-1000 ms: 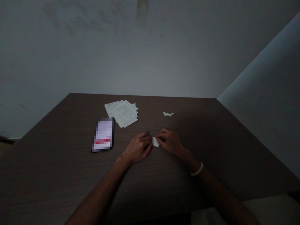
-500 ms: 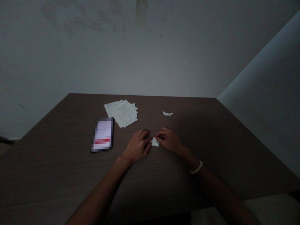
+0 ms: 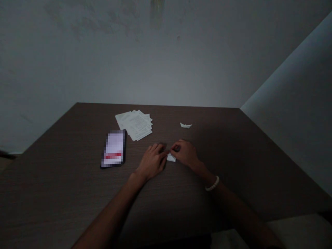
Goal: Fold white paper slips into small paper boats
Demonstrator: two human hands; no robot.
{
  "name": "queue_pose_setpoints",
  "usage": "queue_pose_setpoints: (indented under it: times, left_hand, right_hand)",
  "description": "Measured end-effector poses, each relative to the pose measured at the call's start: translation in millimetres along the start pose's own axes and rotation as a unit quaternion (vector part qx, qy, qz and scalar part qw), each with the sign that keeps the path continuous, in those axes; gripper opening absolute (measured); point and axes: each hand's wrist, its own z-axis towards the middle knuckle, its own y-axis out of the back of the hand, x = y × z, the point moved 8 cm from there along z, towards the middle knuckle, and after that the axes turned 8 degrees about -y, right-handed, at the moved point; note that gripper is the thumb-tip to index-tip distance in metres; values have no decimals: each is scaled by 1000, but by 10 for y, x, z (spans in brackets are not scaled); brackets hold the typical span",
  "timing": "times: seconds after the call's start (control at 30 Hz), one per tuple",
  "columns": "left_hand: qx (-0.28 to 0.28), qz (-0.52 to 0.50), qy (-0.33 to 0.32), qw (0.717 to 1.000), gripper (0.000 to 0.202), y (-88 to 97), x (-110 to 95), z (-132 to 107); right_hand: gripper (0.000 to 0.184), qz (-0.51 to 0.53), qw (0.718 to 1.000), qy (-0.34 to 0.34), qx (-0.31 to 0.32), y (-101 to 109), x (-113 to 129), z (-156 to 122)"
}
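A small piece of folded white paper [image 3: 171, 158] lies on the table between my hands. My left hand [image 3: 152, 162] rests on the tabletop, its thumb and forefinger holding the paper's left edge. From the right, my right hand [image 3: 185, 153] pinches the paper's upper edge with thumb and forefinger, covering part of it. Farther back, a small white paper boat [image 3: 186, 126] stands by itself.
A fanned stack of printed paper sheets [image 3: 136, 125] lies at the back left. In front of it is a phone [image 3: 114, 148] with a blurred, lit screen. The dark wooden table [image 3: 64, 145] meets a wall [image 3: 166, 62] behind.
My right hand has shifted slightly to the left along the paper's top edge and covers more of it. My left hand has stayed in place.
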Motion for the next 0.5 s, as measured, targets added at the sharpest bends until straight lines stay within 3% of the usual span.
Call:
queue_pose_setpoints:
  times: [0.5]
  left_hand:
    - [3, 4, 6, 1000, 30, 14, -6, 12]
  right_hand:
    - [8, 20, 999, 22, 18, 16, -53, 3]
